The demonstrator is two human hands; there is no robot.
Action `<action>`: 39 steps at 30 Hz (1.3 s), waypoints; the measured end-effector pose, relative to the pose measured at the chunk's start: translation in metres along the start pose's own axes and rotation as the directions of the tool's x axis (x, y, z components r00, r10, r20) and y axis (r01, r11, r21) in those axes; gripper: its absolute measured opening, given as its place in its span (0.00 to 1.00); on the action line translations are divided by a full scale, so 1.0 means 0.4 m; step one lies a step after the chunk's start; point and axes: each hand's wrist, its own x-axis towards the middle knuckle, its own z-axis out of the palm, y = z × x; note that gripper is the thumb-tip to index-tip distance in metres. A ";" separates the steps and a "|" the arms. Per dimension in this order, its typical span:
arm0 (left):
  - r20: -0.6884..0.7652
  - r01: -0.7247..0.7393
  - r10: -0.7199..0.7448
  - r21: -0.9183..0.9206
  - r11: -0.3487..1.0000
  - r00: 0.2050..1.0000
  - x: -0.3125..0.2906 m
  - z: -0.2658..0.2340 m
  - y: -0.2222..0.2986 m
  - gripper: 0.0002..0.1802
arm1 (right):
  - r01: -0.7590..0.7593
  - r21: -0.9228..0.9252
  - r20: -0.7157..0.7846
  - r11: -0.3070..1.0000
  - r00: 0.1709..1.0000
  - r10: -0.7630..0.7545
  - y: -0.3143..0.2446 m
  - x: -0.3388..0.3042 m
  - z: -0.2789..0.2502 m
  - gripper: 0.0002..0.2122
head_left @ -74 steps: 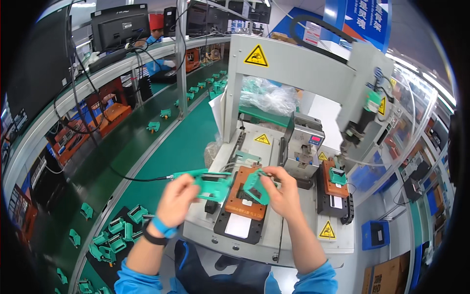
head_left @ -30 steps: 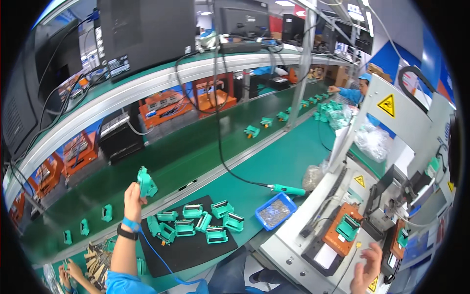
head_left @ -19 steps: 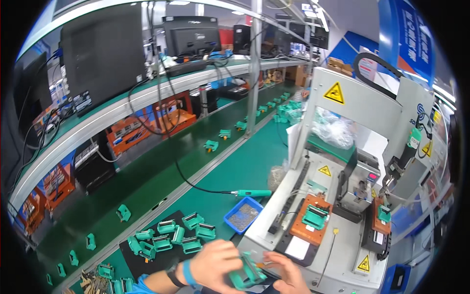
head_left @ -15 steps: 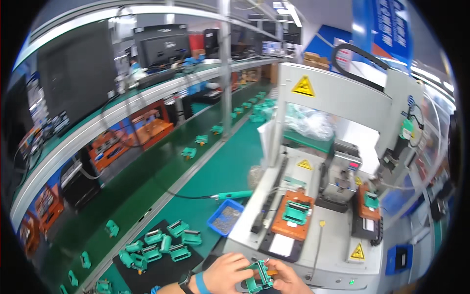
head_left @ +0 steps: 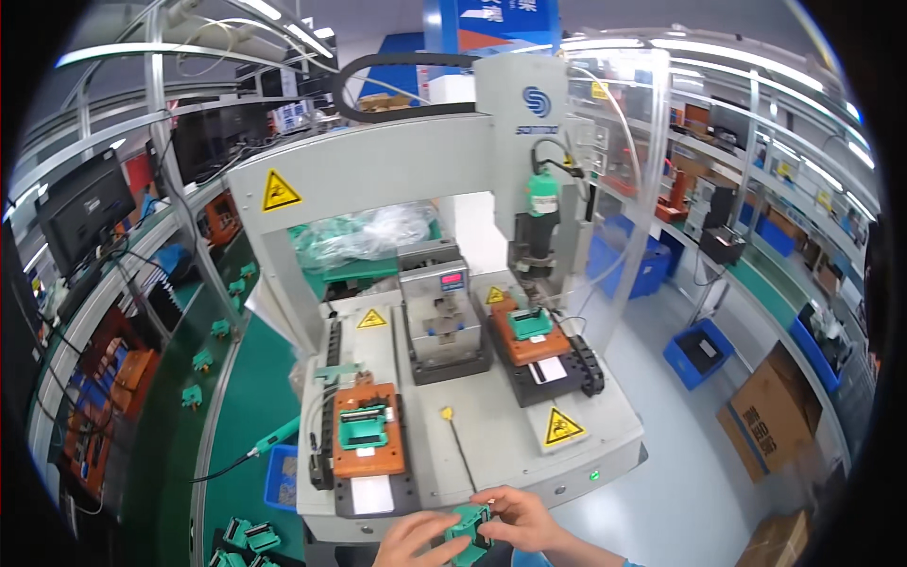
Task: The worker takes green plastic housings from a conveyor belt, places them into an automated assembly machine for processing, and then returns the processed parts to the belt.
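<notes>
Both hands hold one small green plastic part [head_left: 469, 530] at the lower edge of the picture, just in front of the white machine base [head_left: 501, 444]. My left hand [head_left: 416, 541] cups it from the left and my right hand [head_left: 520, 518] pinches it from the right. On the base, an orange fixture [head_left: 367, 437] carries a green part at the left. A second orange fixture [head_left: 529, 338] with a green part sits under the green-topped screwdriver head [head_left: 540, 227].
A grey feeder unit [head_left: 440, 317] stands between the two fixtures. A thin yellow-tipped rod [head_left: 457, 442] lies on the base. Several green parts [head_left: 244, 541] and a small blue tray [head_left: 281, 477] lie left of the machine. Blue bins [head_left: 697, 352] and cardboard boxes [head_left: 779, 416] stand on the floor at right.
The view swung from the left conveyor to face the machine. My left hand brought a green part from the left pile, and both hands now hold it in front of the base.
</notes>
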 end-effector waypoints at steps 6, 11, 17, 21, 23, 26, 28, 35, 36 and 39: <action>-0.053 0.015 -0.014 0.015 1.000 0.998 0.052 0.110 0.003 0.29 | 0.197 -0.129 -0.233 0.972 0.947 -0.222 -0.020 -0.051 -0.090 0.17; -0.071 0.159 -0.164 -0.065 0.985 0.984 0.090 0.153 -0.006 0.29 | 0.266 -0.230 -0.489 0.936 0.800 -0.348 -0.092 -0.084 -0.184 0.14; -0.006 0.202 -0.204 -0.100 0.974 0.979 0.174 0.226 -0.048 0.26 | 0.275 -0.397 -0.556 0.875 0.687 -0.468 -0.137 -0.145 -0.289 0.16; 0.043 0.235 -0.233 -0.060 0.970 0.972 0.214 0.257 -0.079 0.28 | 0.306 -0.286 -0.601 0.908 0.681 -0.419 -0.146 -0.173 -0.322 0.14; 0.144 0.311 -0.308 0.002 0.951 0.941 0.249 0.261 -0.077 0.32 | 0.320 -0.243 -0.621 0.916 0.674 -0.401 -0.150 -0.186 -0.333 0.12; 0.155 0.357 -0.360 0.044 0.933 0.920 0.311 0.284 -0.091 0.33 | 0.343 -0.242 -0.628 0.908 0.657 -0.416 -0.156 -0.209 -0.352 0.11; 0.083 0.381 -0.377 -0.041 0.924 0.923 0.348 0.327 -0.156 0.23 | 0.377 -0.204 -0.629 0.903 0.657 -0.416 -0.154 -0.233 -0.365 0.10; 0.144 0.535 -0.536 0.048 0.844 0.832 0.443 0.344 -0.196 0.16 | 0.338 -0.243 -0.590 0.909 0.692 -0.415 -0.150 -0.248 -0.389 0.11; 0.135 0.520 -0.526 0.080 0.851 0.840 0.447 0.348 -0.198 0.16 | 0.399 -0.262 -0.550 0.879 0.686 -0.476 -0.164 -0.236 -0.386 0.11; 0.104 0.466 -0.476 0.108 0.878 0.873 0.448 0.364 -0.196 0.14 | 0.583 -0.337 -0.400 0.739 0.622 -0.673 -0.240 -0.150 -0.356 0.11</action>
